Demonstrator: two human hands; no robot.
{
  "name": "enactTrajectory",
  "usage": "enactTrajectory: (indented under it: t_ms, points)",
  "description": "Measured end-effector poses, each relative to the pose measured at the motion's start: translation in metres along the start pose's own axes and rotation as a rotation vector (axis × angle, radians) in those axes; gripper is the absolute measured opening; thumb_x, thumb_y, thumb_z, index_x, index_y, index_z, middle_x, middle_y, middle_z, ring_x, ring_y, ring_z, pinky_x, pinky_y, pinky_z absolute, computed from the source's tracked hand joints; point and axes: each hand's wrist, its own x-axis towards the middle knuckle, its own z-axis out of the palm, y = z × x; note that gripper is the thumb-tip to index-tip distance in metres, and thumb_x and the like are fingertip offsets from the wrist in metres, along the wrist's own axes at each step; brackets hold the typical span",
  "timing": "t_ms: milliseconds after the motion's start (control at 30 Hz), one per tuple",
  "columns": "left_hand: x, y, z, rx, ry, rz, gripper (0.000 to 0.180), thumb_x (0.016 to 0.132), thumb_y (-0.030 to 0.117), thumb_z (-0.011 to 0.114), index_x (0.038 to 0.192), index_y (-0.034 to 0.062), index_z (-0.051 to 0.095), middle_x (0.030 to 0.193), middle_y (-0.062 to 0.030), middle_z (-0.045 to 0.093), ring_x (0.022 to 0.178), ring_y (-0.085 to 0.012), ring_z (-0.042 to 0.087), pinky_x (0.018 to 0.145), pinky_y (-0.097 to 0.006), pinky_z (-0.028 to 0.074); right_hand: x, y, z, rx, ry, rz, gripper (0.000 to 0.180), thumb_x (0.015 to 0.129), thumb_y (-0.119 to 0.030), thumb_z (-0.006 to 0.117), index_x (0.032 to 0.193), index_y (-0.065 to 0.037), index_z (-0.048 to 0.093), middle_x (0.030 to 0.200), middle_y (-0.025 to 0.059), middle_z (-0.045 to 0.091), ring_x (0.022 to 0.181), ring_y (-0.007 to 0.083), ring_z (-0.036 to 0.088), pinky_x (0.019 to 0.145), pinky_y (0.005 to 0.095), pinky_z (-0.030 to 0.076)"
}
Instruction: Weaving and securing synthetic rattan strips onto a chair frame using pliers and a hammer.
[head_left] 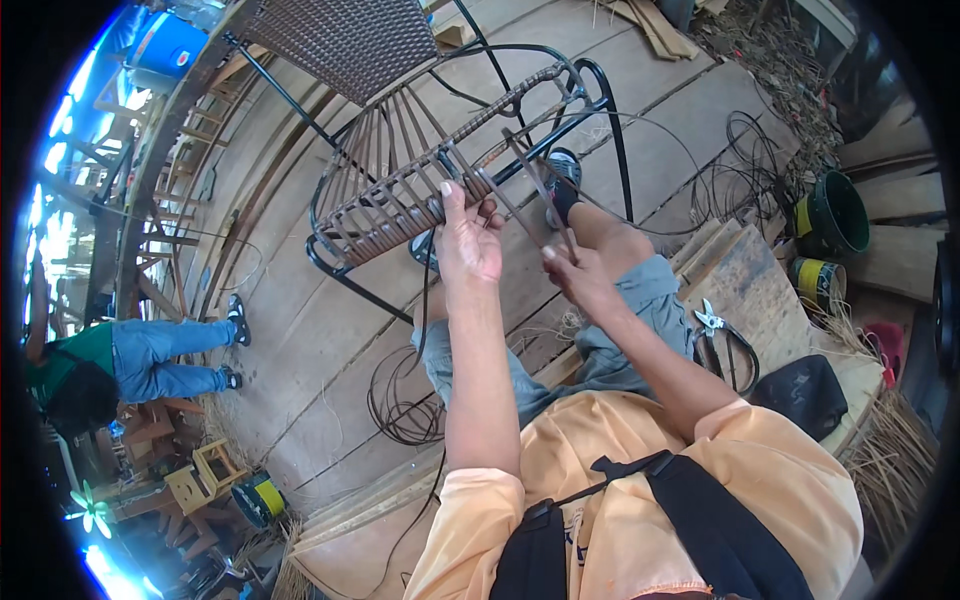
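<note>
Weaving strand (535, 190) is running taut from the woven band on the chair frame (400, 200) down into our right hand (575, 275), whose fingers are pinching it closed so it is not slackening. Our left hand (468, 240) is pressing against the frame's near edge, thumb up on the woven rows, fingers curled shut around the spokes, steadying them. Right of the frame, snips (712, 320) are lying on the plank seat (760, 290), within reach.

chair frame (420, 130): top cut off | right hand (575, 275): fingertips unclear
</note>
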Motion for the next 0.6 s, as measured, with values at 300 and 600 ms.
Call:
enactTrajectory:
  t_ms: [300, 600]
  points:
    - [-0.007, 0.007, -0.017, 0.243, -0.022, 0.038, 0.04, 0.081, 0.04, 0.067, 0.094, 0.0034, 0.057, 0.085, -0.0071, 0.061, 0.068, -0.0126, 0.056, 0.053, -0.023, 0.041, 0.154, 0.026, 0.043, -0.107, 0.001, -0.3, 0.018, 0.083, -0.018, 0.056, 0.073, -0.003, 0.055, 0.061, 0.0001, 0.052, 0.057, 0.009, 0.045, 0.05, 0.0255, 0.038]
    - [-0.003, 0.006, -0.014, -0.105, -0.187, -0.044, 0.053, 0.085, 0.041, 0.059, 0.116, -0.0008, 0.05, 0.112, -0.0167, 0.058, 0.099, -0.0285, 0.058, 0.083, -0.038, 0.049, 0.153, -0.007, 0.046, 0.223, -0.062, -0.348, 0.021, 0.082, -0.015, 0.064, 0.095, 0.001, 0.061, 0.076, 0.0039, 0.062, 0.068, 0.0089, 0.058, 0.056, 0.0234, 0.045]
